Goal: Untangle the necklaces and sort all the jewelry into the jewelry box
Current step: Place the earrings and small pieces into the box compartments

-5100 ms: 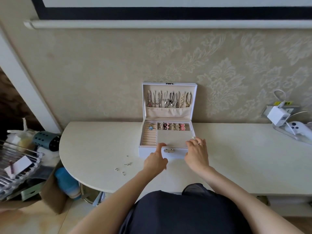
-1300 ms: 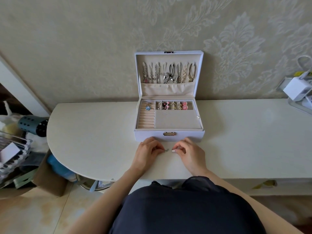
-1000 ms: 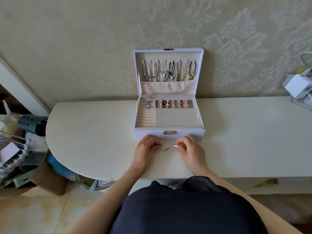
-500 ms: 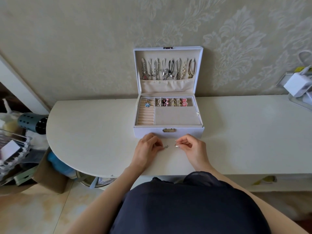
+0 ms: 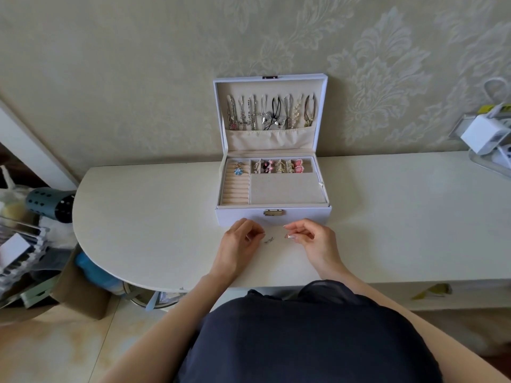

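**Two hands flank a silver piece before the open box**

Both hands rest on the table (image 5: 166, 217) just in front of the box (image 5: 243, 217). The left hand (image 5: 237, 244) has its fingers curled in, tips close together. Just beside them lies a small silver piece (image 5: 268, 240) on the tabletop. Whether the fingers pinch a fine chain running from it cannot be told. The right hand (image 5: 312, 240) sits a little apart on the other side, thumb and forefinger drawn near each other. What they hold, if anything, is too small to see.

The box is white, with a brass clasp (image 5: 273, 212) on its front wall. Its lid (image 5: 221, 111) stands upright against the wallpaper. Necklaces (image 5: 271, 111) hang in a row inside it, their ends tucked into a cloth pouch (image 5: 271, 139). In the tray, a blue flower charm (image 5: 237, 170) sits at the back left above the ring rolls (image 5: 235, 192). Earrings (image 5: 279, 166) fill the small back cells, and a flat pad (image 5: 287, 189) lies in front of them.

At far right, a white charger (image 5: 481, 134) sits plugged in by a yellow tag (image 5: 495, 107) whose print is too small to read. Left of the table are a blue perforated cylinder (image 5: 52, 203), a wire rack (image 5: 22, 244) and a cardboard carton (image 5: 80, 294).
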Available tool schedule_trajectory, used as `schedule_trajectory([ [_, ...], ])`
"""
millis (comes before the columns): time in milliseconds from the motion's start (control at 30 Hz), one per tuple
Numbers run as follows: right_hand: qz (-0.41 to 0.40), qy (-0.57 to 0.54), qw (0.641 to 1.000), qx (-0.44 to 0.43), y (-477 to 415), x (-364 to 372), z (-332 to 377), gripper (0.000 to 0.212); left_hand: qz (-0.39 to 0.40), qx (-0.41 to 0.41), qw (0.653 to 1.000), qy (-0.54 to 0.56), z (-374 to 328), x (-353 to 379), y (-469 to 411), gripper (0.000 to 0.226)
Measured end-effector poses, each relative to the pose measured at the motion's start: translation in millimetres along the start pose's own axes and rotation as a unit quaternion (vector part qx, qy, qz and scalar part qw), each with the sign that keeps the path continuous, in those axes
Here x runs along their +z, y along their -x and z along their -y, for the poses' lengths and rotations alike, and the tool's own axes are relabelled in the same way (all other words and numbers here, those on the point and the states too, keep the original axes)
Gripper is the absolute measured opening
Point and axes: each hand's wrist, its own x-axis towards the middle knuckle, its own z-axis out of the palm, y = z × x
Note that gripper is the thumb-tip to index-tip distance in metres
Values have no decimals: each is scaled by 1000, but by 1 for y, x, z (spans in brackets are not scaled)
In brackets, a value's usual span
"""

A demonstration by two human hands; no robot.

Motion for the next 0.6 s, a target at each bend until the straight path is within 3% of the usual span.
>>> schedule_trajectory([
  [167,69,114,985,-109,-4,1,20,35,-16,23,999,33,-7,-13,-11,8],
  [300,47,101,983,-147,-33,-4,55,28,-47,40,997,55,-23,-27,-46,8],
  [400,7,58,992,-114,-67,-5,71,14,-60,37,997,36,-23,-32,-82,5],
  [600,5,-22,1000,-7,-125,11,70,11,-25,-44,999,10,-6,-25,-133,6],
])
